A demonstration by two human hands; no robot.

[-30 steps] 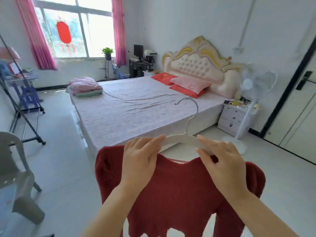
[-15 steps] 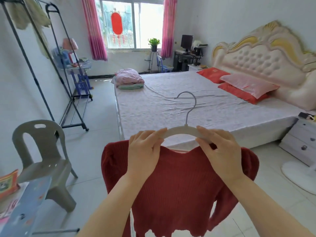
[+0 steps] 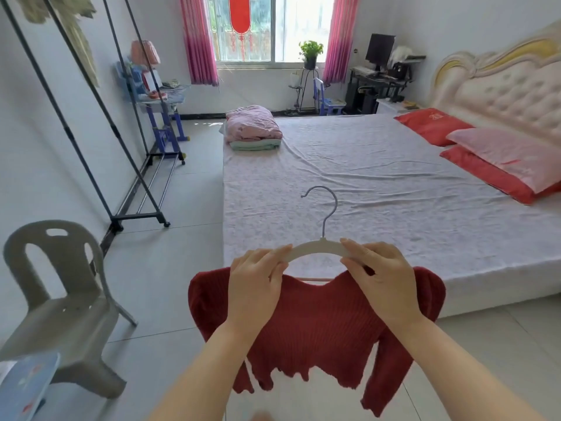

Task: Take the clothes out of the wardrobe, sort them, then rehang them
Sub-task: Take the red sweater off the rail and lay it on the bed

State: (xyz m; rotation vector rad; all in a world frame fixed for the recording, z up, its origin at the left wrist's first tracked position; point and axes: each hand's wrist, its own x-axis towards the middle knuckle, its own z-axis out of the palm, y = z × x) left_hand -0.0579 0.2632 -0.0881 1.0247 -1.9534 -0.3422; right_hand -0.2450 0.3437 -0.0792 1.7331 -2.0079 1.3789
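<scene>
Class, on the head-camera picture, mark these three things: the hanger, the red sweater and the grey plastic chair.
white hanger [image 3: 315,247]: head view, on the middle of its curved bar, just below the metal hook.
red sweater [image 3: 318,329]: head view, on the ribbed chest.
grey plastic chair [image 3: 66,317]: head view, on the seat.

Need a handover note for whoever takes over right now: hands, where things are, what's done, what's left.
Left hand: grips the left end of the white hanger.
Right hand: grips its right end.
Red sweater: hangs on the hanger, hook up, held in the air in front of the bed.
Clothes rack: stands to the left by the wall, with a pale garment hanging at its top.
Folded pile: lies on the bed's far left corner.
Done: the sweater is on its hanger.
Left: probably hang it on the rack. This view does not show whether other clothes remain to sort.
</scene>
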